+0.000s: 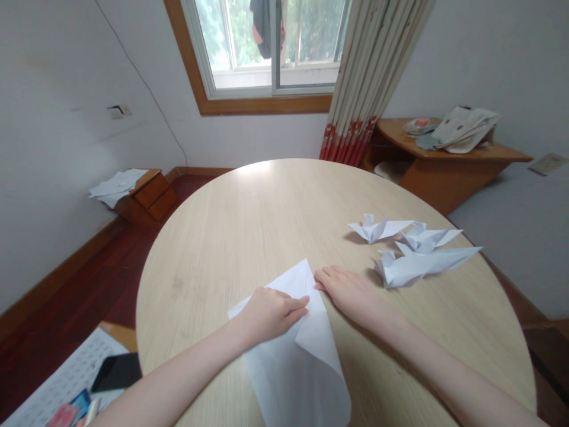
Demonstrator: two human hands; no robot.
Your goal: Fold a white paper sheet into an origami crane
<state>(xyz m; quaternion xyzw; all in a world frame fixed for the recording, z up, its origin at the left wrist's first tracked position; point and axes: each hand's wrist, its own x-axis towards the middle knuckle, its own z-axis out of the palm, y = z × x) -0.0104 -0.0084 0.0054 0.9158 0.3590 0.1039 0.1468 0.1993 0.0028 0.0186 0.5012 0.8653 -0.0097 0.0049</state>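
Note:
A white sheet of paper (pixel 297 379) lies on the round table in front of me, one corner pointing away and its right side folded over in a loose curl. My left hand (pixel 271 311) is on top of the sheet, its fingers mostly closed and pressing the folded flap near the middle. At the right edge, close to the far corner, my right hand (pixel 344 290) has its fingers together, gripping the paper's border. To the right of that hand stand three folded paper birds: one at the back (pixel 377 229), one behind (pixel 424 237) and a longer one in front (pixel 422 265).
The round wooden table (pixel 200 237) fills the middle. At lower left, a black phone (pixel 116 372) lies on a printed sheet (pixel 66 367). A low cabinet (pixel 153 196) carries papers. A wall shelf (pixel 480 153) at right holds a bag (pixel 469 127). A curtain (pixel 364 71) hangs beside the window.

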